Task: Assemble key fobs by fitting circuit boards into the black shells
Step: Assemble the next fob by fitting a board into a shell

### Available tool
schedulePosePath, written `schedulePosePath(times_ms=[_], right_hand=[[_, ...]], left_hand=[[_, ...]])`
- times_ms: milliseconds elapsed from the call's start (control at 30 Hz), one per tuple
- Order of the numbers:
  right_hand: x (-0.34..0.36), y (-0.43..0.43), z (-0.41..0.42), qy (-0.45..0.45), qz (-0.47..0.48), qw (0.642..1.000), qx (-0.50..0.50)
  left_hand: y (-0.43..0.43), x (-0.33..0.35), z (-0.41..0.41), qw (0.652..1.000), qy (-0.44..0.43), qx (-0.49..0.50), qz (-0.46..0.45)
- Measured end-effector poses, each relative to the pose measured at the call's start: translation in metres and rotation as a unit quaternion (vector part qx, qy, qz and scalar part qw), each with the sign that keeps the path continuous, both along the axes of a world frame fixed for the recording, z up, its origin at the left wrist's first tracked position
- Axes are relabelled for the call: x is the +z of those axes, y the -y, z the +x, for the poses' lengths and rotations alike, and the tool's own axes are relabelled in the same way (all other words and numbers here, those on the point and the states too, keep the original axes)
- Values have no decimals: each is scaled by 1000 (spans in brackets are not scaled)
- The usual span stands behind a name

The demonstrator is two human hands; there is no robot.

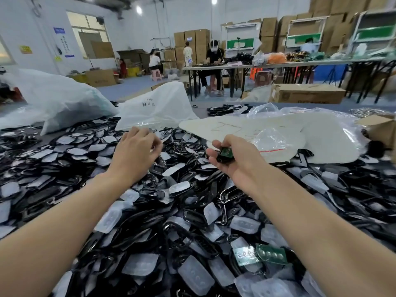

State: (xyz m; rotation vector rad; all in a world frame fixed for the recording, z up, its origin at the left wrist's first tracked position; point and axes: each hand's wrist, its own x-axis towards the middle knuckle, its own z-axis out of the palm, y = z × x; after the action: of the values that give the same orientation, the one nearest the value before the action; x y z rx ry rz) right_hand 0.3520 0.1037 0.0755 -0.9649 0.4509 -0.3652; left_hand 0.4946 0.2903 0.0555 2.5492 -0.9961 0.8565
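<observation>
While the left hand hovers over the heap left of centre, its fingers curled downward so that whether they hold anything cannot be told, the right hand at centre grips one black shell with one green circuit board seated in it. The two hands are apart. Two loose boards lie side by side at lower right on the pile of shells and translucent pads, too many to count. Two white bags sit at upper left.
</observation>
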Motion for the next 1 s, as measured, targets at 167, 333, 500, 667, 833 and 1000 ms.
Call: schedulePosePath(times_ms=[167, 333, 500, 667, 833, 1000], right_hand=[[-11, 21, -57, -26, 0, 1000, -5], [-24, 37, -129, -31, -52, 998, -12], [-32, 41, -199, -96, -174, 979, -40], [-44, 50, -250, -70, -270, 956, -92], [-56, 64, -284, -55, -206, 970, -118], [-67, 72, -296, -18, -211, 969, -127]], left_hand=[[44, 19, -85, 974, 151, -171, 15], [75, 17, -159, 939, 213, -264, 65], [99, 4, -218, 913, 258, -306, 80], [116, -1, -265, 899, 281, -328, 75], [127, -14, -318, 928, -146, -297, -171], [154, -33, -349, 733, -545, -287, -288]])
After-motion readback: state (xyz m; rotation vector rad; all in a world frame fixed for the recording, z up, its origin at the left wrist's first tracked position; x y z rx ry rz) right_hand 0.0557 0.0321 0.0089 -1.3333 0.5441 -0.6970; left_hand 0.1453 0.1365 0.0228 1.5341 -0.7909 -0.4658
